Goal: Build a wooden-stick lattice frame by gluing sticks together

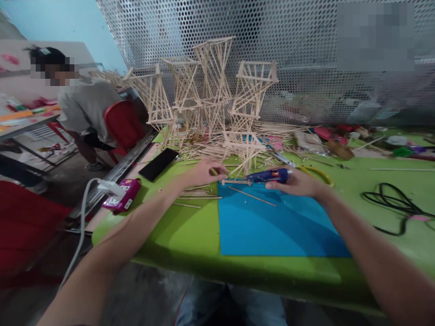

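In the head view, my right hand [301, 182] is wrapped round a dark blue glue gun [267, 175]. Its nozzle points left, against a small frame of thin wooden sticks [237, 182] at the back edge of a blue sheet [272, 231]. My left hand [207, 174] is closed at the frame's left side, fingertips on its sticks; the exact grip is too small to make out. A loose stick [252, 196] lies slantwise on the blue sheet. Several more sticks [200, 194] rest on the green tabletop left of the sheet.
Tall stick towers [217, 68] stand behind, amid piled sticks. A black phone [158, 164] and a purple power adapter [124, 194] with a white cable lie left. Yellow-handled scissors [317, 174] and a black cord [396, 201] lie right. A person [90, 102] sits far left.
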A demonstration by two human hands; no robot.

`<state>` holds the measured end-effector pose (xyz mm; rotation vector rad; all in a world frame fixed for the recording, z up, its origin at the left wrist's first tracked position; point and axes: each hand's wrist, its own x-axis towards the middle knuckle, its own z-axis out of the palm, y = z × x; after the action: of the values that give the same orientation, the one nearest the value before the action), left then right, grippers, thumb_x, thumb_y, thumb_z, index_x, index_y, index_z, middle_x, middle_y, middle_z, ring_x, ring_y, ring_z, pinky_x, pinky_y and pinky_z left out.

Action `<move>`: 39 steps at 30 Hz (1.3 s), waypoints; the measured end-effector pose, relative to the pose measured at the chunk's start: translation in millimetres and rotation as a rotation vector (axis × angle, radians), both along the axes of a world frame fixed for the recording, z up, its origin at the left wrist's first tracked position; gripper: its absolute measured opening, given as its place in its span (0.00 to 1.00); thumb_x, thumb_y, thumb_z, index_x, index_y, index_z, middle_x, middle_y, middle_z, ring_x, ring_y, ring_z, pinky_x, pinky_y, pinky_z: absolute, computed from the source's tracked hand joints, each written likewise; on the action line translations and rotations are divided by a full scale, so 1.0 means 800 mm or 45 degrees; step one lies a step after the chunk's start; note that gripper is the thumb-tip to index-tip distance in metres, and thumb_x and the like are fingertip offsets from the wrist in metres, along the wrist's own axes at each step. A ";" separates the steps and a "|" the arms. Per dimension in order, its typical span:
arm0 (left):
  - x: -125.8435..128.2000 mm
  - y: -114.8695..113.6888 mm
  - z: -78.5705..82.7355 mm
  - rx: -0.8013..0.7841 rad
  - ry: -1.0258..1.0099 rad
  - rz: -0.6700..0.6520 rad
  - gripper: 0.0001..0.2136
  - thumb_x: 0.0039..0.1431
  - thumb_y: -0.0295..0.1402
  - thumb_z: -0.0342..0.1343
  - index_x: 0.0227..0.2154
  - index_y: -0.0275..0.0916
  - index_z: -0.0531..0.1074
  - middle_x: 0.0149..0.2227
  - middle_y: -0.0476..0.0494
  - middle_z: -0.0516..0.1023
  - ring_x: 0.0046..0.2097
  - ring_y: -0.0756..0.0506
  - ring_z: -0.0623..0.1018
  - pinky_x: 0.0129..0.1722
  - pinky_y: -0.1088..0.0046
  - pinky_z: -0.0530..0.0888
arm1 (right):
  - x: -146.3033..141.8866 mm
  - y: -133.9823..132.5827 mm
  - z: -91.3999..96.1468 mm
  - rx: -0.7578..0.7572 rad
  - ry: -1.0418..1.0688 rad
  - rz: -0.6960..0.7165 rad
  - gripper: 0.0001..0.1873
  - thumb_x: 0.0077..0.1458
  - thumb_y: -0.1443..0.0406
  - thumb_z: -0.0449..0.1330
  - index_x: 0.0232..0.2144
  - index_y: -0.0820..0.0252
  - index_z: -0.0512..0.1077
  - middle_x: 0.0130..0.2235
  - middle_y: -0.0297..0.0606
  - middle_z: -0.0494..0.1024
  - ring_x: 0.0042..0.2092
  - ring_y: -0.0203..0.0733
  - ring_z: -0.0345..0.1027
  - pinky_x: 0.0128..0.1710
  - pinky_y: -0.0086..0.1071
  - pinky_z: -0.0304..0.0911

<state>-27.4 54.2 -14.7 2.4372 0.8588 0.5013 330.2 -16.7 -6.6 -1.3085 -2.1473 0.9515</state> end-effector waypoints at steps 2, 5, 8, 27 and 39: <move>0.004 -0.003 0.000 0.043 0.012 -0.031 0.15 0.67 0.47 0.60 0.47 0.44 0.82 0.45 0.45 0.85 0.43 0.46 0.81 0.47 0.70 0.74 | -0.014 0.001 -0.008 0.027 -0.009 0.028 0.29 0.54 0.40 0.67 0.48 0.52 0.82 0.40 0.39 0.86 0.41 0.53 0.80 0.40 0.42 0.79; 0.013 -0.010 -0.003 0.156 0.093 -0.009 0.18 0.64 0.51 0.61 0.47 0.43 0.82 0.45 0.43 0.84 0.45 0.43 0.80 0.49 0.67 0.73 | -0.023 0.002 -0.017 0.013 -0.006 0.085 0.25 0.55 0.42 0.68 0.43 0.53 0.83 0.38 0.38 0.85 0.39 0.51 0.79 0.38 0.40 0.77; 0.024 -0.013 -0.010 0.232 0.192 0.064 0.17 0.66 0.51 0.59 0.45 0.44 0.82 0.50 0.43 0.83 0.47 0.41 0.80 0.47 0.67 0.73 | -0.028 0.005 -0.022 0.103 -0.006 0.080 0.25 0.55 0.43 0.68 0.43 0.53 0.82 0.40 0.40 0.85 0.41 0.52 0.79 0.43 0.43 0.77; 0.031 -0.020 -0.012 -0.024 0.117 0.101 0.13 0.70 0.43 0.56 0.47 0.39 0.75 0.42 0.43 0.84 0.39 0.46 0.80 0.38 0.70 0.73 | -0.027 0.013 -0.031 0.197 -0.012 0.267 0.28 0.58 0.48 0.69 0.58 0.47 0.77 0.60 0.38 0.80 0.58 0.55 0.76 0.60 0.48 0.72; 0.029 -0.015 -0.014 -0.155 0.047 -0.053 0.13 0.67 0.41 0.57 0.48 0.43 0.81 0.44 0.45 0.84 0.36 0.48 0.78 0.35 0.72 0.70 | -0.030 0.008 -0.026 0.159 0.017 0.269 0.29 0.58 0.49 0.69 0.59 0.50 0.76 0.59 0.41 0.80 0.56 0.53 0.77 0.57 0.46 0.73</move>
<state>-3.9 42.5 -25.7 2.3548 0.8269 0.3786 306.4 -10.0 -27.6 -1.0294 -2.3281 0.8859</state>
